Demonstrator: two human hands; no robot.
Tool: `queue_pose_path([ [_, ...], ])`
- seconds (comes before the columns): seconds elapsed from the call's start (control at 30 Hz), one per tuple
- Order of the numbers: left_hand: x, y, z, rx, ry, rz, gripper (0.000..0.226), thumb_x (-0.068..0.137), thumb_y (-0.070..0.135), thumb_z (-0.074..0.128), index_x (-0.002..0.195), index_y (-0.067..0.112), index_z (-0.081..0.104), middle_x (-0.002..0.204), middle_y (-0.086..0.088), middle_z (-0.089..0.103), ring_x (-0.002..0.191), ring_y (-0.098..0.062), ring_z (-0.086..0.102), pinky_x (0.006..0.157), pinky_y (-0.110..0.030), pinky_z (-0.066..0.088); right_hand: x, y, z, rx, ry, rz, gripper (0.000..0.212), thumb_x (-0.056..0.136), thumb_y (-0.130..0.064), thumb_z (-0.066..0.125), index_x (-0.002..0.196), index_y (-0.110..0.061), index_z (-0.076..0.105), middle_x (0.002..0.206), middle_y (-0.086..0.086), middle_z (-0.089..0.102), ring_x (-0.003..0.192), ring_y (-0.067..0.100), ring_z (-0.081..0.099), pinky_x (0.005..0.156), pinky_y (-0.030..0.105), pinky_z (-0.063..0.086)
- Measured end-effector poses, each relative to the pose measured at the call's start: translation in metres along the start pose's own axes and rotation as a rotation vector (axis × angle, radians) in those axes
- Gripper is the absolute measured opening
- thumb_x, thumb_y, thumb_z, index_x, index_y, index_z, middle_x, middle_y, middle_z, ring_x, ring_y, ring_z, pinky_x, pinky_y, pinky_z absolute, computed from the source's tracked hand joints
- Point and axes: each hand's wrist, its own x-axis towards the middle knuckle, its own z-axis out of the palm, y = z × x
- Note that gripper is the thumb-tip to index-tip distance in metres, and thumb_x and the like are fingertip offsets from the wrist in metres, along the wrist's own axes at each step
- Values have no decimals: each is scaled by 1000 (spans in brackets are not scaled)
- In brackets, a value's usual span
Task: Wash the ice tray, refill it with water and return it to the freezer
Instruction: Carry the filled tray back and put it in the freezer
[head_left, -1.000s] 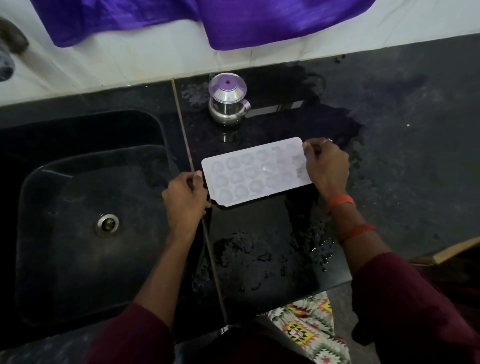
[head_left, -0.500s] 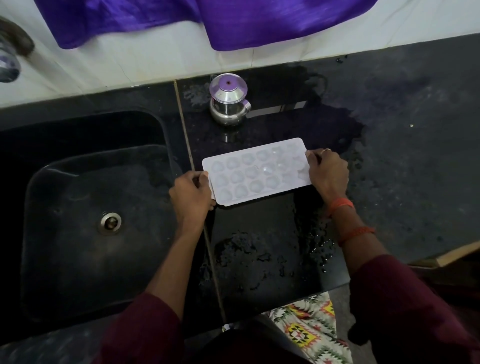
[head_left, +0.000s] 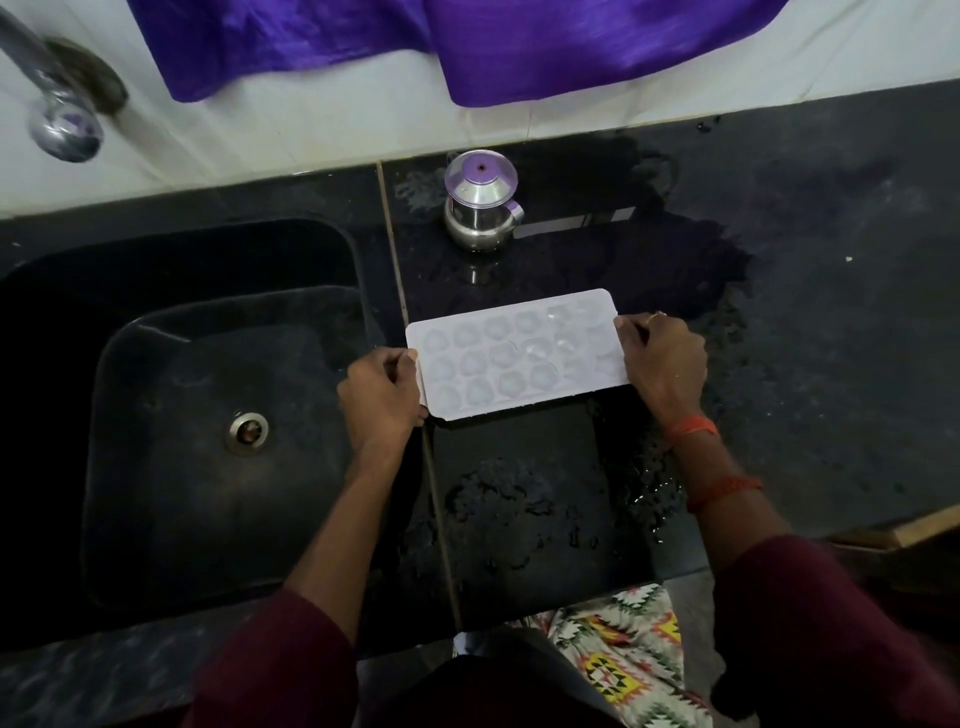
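Wet black counter (head_left: 779, 364) beside dark sink (head_left: 208, 415)

steel pot (head_left: 482, 208) stands behind; counter (head_left: 831, 322) right lies bare.

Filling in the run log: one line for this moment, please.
left hand: grips ice tray left end | right hand: grips right end | tray: on wet counter, right of sink

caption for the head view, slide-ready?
Both hands, left and right, grip the ends of a white ice tray on a wet black counter beside the sink.
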Motion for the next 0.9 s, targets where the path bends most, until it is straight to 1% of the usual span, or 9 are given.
queue_pose_path([
  [0.07,-1,-2,-8,-2,13,4,13,99,22,59,92,18,69,68,0,69,42,-10,63,40,-21,50,-5,-4,0,10,4,-28,31,98,-39,55,112,-17,73,103,15,72,101,37,65,81,38,49],
  [0.2,-3,-6,-27,-1,45,-6,14,98,23,59,89,19,69,68,2,70,42,-12,64,45,-30,56,-17,-17,-2,34,5,-92,32,98,-39,55,113,-16,73,102,14,73,98,36,66,81,38,50],
  [0.3,-4,-13,-42,-1,67,-22,15,98,24,60,93,17,72,76,-2,72,49,-17,67,47,-32,57,-27,-28,-3,58,-2,-130,33,98,-39,55,113,-15,73,102,12,74,99,34,67,82,36,49],
  [0.47,-8,-28,-71,-21,112,-35,15,99,23,60,95,14,72,76,2,71,45,-11,65,37,-21,49,-47,-49,2,105,-13,-171,31,98,-39,57,112,-16,74,100,8,75,95,29,68,81,32,48],
  [0.53,-11,-37,-85,-36,142,-55,16,98,22,61,95,13,73,78,0,73,46,-12,65,40,-28,54,-56,-59,6,115,-30,-191,31,98,-40,56,111,-18,74,100,5,75,95,25,69,85,33,51],
  [0.6,-14,-48,-104,-41,178,-86,16,97,24,61,96,14,74,81,-2,74,53,-19,69,50,-36,59,-67,-72,14,132,-45,-223,31,98,-40,56,111,-18,74,100,3,75,94,22,69,85,34,53],
  [0.63,-16,-54,-113,-44,189,-88,16,96,25,61,95,15,74,80,-1,74,54,-21,69,52,-38,60,-73,-78,19,144,-50,-237,32,98,-40,56,111,-18,74,99,3,76,93,21,69,85,34,54],
  [0.77,-28,-82,-150,-71,234,-94,18,97,28,61,97,14,74,74,2,73,42,-13,65,41,-29,54,-101,-102,40,184,-97,-270,33,97,-42,56,112,-19,74,99,0,75,92,18,69,84,35,56],
  [0.9,-43,-110,-188,-71,302,-150,20,97,30,62,98,14,73,77,0,74,45,-15,66,48,-35,58,-132,-126,60,204,-165,-302,31,97,-40,57,111,-18,74,99,1,75,94,20,69,83,31,53],
])
